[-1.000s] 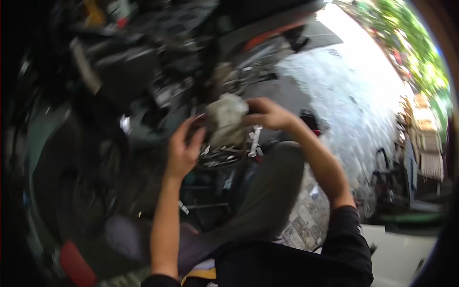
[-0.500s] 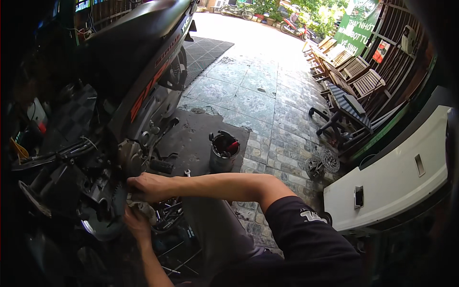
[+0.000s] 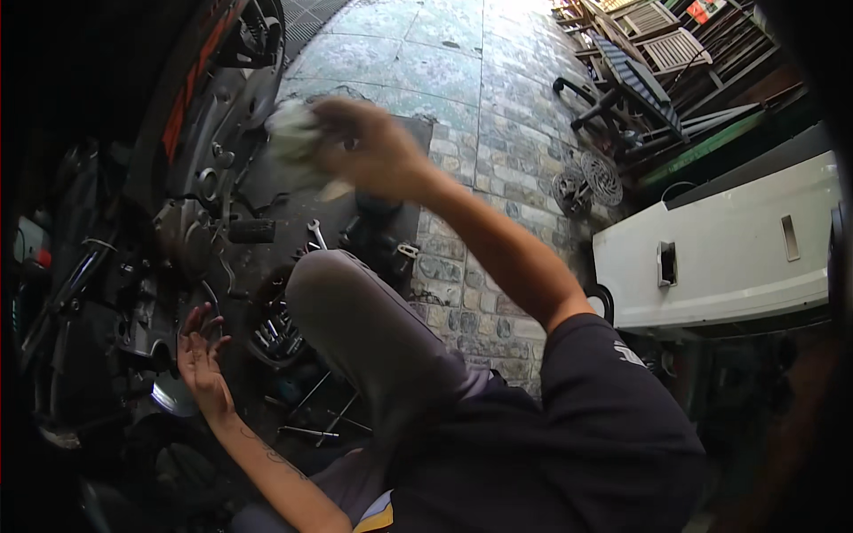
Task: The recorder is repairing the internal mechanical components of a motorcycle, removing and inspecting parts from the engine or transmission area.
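Note:
My right hand (image 3: 373,151), smeared by motion, is raised over the floor and closed on a pale cloth rag (image 3: 298,147). My left hand (image 3: 203,360) is palm up with its fingers apart and nothing in it. It is nearest to the dark lower parts of a motorbike (image 3: 197,235), which stands along the left side. Beside that hand lies a tray of sockets (image 3: 277,336). A shiny round metal part (image 3: 173,397) shows just below the hand.
An open-ended wrench (image 3: 316,234) sticks up beyond my knee. Long metal rods (image 3: 311,433) lie on the floor near my legs. Brake discs (image 3: 601,179) and a stool-like frame with wheels (image 3: 613,84) are at the right, near wooden chairs (image 3: 673,49) and a white panel (image 3: 720,258).
My right hand has moved up and away from the motorbike with the rag. My left hand has come off the rag and opened. The view has tilted down.

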Demonstrator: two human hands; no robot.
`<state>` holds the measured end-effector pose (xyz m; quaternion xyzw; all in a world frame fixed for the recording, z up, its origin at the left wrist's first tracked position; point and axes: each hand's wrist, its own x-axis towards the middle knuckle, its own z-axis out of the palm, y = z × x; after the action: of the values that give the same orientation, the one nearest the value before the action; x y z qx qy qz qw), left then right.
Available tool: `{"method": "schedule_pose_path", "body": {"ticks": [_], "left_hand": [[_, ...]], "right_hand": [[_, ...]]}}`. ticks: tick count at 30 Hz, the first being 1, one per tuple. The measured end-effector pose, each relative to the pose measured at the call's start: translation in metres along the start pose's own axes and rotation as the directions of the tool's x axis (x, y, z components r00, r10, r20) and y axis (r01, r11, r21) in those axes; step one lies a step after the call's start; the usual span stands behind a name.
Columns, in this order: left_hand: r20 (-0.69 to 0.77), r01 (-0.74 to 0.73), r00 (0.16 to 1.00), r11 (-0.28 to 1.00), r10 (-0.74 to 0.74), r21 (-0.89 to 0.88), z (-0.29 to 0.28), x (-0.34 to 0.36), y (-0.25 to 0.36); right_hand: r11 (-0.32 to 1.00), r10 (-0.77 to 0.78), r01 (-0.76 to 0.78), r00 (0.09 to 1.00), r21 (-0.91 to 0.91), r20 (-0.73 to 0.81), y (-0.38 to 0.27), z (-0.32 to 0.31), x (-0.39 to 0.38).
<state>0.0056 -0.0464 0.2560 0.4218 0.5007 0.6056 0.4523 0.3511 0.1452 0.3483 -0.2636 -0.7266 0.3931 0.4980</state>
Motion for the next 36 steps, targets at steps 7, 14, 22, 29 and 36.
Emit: {"method": "schedule_pose_path", "body": {"ticks": [7,14,22,29,36], "left_hand": [[0.114,0.089,0.987,0.978,-0.112,0.191,0.02,0.042,-0.033],[0.307,0.099,0.916,0.886,-0.26,0.453,0.03,0.064,-0.098],[0.329,0.059,0.694,0.507,-0.64,0.86,-0.03,0.003,-0.238],[0.213,0.128,0.845,0.571,-0.491,0.811,-0.036,0.036,-0.254],[0.161,0.116,0.87,0.511,-0.466,0.852,-0.029,0.037,-0.259]], "right_hand": [[0.538,0.758,-0.831,0.55,-0.142,-0.349,0.044,-0.147,-0.291],[-0.095,0.834,-0.93,0.121,-0.356,-0.538,0.048,-0.042,-0.555],[-0.121,0.992,-0.981,-0.117,-0.154,-0.037,0.006,0.043,-0.618],[-0.203,0.978,-0.977,-0.206,0.067,-0.037,-0.013,0.089,-0.658],[-0.27,0.963,-0.954,-0.266,0.131,0.049,-0.01,0.09,-0.671]]}}
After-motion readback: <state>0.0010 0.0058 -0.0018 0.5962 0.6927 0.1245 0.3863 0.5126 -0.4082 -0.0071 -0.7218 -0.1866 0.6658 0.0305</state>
